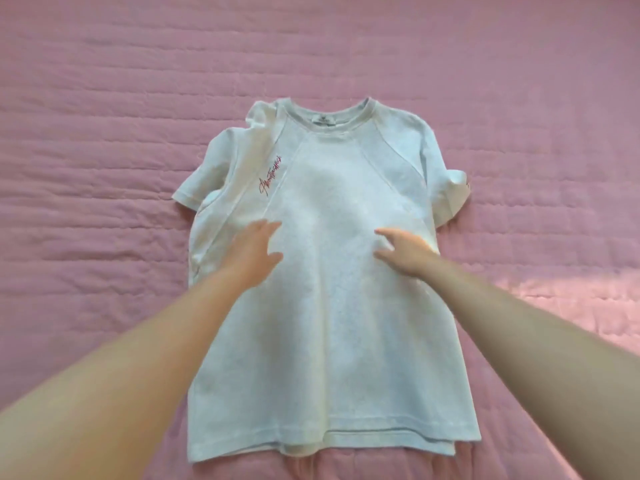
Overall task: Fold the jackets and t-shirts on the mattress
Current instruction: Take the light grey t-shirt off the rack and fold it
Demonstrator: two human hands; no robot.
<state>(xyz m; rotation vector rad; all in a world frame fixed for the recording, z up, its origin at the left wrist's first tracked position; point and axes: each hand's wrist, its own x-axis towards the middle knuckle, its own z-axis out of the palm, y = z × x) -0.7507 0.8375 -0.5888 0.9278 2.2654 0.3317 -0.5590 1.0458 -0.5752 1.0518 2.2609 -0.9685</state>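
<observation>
Mid-frame over t-shirt [332,306] chest: left hand [254,252] and right hand [403,252] spread loose, gripping nothing. Risk imo: bunched fabric at frame-left shoulder, folding now probably gives lopsided, creased result.

The white short-sleeved cloth t-shirt [332,306] looks like a soft, matt knit with raised seams, a ribbed round collar [363,116] and thin red script lettering [272,176] on its surface, while the pink quilted mattress [104,98] shows matt fabric, stitched in rows and lightly puckered.
</observation>
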